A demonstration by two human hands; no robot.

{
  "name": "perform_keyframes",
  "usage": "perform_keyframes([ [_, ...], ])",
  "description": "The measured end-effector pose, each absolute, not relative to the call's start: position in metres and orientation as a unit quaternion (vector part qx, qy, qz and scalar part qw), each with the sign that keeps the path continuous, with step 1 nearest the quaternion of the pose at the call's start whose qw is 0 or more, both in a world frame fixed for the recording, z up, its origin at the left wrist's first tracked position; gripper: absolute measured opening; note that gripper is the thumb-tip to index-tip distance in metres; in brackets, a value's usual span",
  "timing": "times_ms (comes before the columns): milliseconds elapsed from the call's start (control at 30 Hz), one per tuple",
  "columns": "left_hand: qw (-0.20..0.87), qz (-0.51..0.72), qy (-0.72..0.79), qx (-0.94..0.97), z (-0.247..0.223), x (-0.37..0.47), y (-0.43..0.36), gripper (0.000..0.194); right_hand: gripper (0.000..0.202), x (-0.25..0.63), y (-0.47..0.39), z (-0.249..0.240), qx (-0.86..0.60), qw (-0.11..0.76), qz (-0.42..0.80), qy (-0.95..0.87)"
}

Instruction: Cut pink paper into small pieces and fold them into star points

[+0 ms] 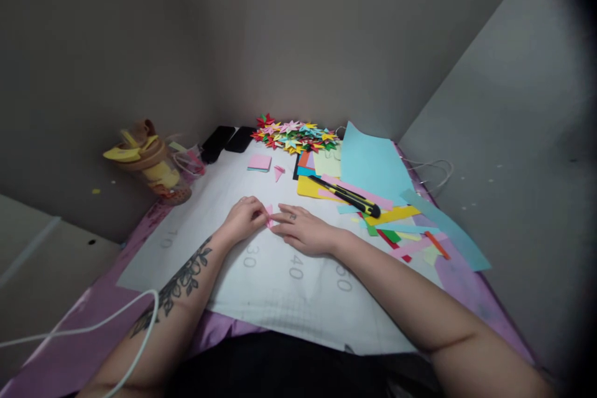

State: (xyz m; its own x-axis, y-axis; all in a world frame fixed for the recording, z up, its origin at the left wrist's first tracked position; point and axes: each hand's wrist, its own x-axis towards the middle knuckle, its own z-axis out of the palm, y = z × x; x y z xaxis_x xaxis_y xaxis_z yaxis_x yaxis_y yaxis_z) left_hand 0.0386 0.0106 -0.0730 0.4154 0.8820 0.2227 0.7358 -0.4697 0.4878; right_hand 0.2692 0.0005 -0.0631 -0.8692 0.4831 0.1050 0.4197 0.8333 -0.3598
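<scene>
A small piece of pink paper (269,215) lies between my hands on the white sheet. My left hand (243,219) pinches its left edge between thumb and fingers. From the other side, my right hand (305,230) rests flat with its fingers stretched out, the fingertips touching the paper's right edge. Just beyond sits a folded pink paper piece (278,173), beside a stack of pink square papers (259,163). The exact folds of the paper at my fingertips are too small to make out.
Many-coloured folded paper stars (296,135) are heaped at the back, right of two black phones (239,139). A yellow-black utility knife (347,194) lies on paper strips, near a large light-blue sheet (375,161). A decorated cup (161,171) stands left. A white cable (152,317) crosses my left forearm.
</scene>
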Motion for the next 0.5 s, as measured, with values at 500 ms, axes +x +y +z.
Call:
perform_keyframes([
  [500, 0.154, 0.209, 0.514, 0.817, -0.0728, 0.04, 0.0109, 0.012, 0.046, 0.2669, 0.0041, -0.0679, -0.246, 0.095, 0.185, -0.947],
])
